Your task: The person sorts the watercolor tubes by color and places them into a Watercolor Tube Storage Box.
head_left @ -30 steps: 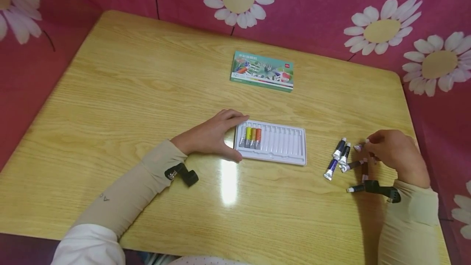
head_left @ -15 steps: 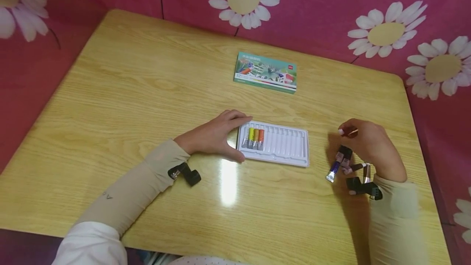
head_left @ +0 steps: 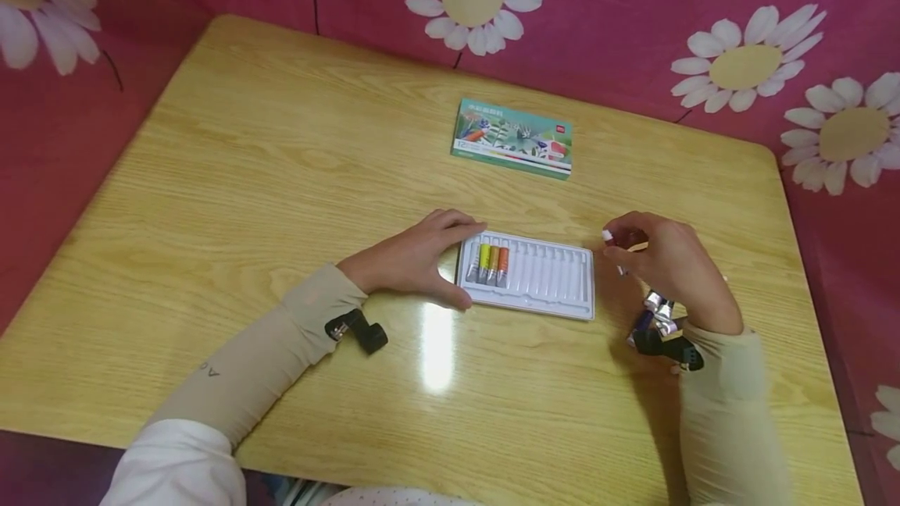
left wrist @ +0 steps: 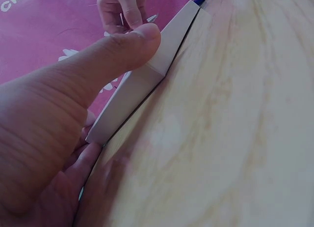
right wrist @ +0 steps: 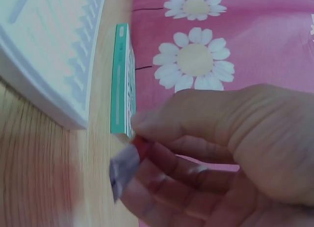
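Observation:
A white plastic paint tray [head_left: 551, 276] lies on the table, with several paint tubes [head_left: 493, 265] in its left slots: grey, yellow, ochre and orange-red. My left hand [head_left: 422, 256] grips the tray's left end, thumb at the near corner and fingers at the far one. In the left wrist view the thumb [left wrist: 137, 45] lies along the tray's wall [left wrist: 130, 101]. Just right of the tray, my right hand [head_left: 671, 264] pinches a paint tube [right wrist: 127, 165] with a red band and silver foil end. Its white cap shows in the head view.
Several loose paint tubes [head_left: 657, 307] lie under and beside my right wrist, partly hidden by it. A green paint box [head_left: 513, 135] with a printed lid lies behind the tray. A pink flowered cloth [head_left: 598, 22] hangs along the table's back edge.
My right hand has moved left from the loose tubes toward the tray, carrying the pinched paint tube. My left hand has stayed at the tray's end.

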A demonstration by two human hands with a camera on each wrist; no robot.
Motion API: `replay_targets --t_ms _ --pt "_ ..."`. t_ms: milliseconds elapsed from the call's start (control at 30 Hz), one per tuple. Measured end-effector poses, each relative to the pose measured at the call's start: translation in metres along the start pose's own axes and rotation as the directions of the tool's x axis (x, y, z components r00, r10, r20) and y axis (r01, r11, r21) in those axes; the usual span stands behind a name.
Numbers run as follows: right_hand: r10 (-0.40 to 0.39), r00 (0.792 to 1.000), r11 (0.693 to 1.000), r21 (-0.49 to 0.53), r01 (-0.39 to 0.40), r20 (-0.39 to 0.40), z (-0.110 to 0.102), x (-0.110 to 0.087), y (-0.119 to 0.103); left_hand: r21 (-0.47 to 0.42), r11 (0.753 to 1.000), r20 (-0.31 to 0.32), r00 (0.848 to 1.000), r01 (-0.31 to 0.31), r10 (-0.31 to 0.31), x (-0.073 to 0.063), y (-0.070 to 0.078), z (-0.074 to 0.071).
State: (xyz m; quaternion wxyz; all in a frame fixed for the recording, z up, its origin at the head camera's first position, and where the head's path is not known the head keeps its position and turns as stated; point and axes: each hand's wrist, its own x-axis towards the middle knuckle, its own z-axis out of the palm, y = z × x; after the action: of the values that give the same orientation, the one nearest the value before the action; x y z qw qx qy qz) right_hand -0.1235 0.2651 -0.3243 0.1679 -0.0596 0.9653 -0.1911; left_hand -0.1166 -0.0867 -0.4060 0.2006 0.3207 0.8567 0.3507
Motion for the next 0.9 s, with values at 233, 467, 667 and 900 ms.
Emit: replay_targets --t_ms 233,467,667,900 --pt "-0.029 0.999 0.999 0.031 0.03 -0.024 0.001 0.004 -0.013 0.007 1.0 0.0 1.0 -0.002 0.002 0.001 0.0 0.0" --pt "-0.107 0.994 0.991 0.085 0.108 -0.018 0.007 0.008 -0.023 0.014 1.0 0.0 1.0 -0.004 0.004 0.001 -0.001 -0.001" --pt "-0.137 0.991 0.983 0.125 0.135 0.006 0.014 0.01 -0.026 0.017 1.0 0.003 1.0 -0.005 0.005 0.001 -0.001 0.0" --pt "-0.197 0.98 0.967 0.162 0.197 -0.011 0.018 0.011 -0.032 0.015 1.0 -0.001 1.0 -0.008 0.008 0.0 0.0 0.0"
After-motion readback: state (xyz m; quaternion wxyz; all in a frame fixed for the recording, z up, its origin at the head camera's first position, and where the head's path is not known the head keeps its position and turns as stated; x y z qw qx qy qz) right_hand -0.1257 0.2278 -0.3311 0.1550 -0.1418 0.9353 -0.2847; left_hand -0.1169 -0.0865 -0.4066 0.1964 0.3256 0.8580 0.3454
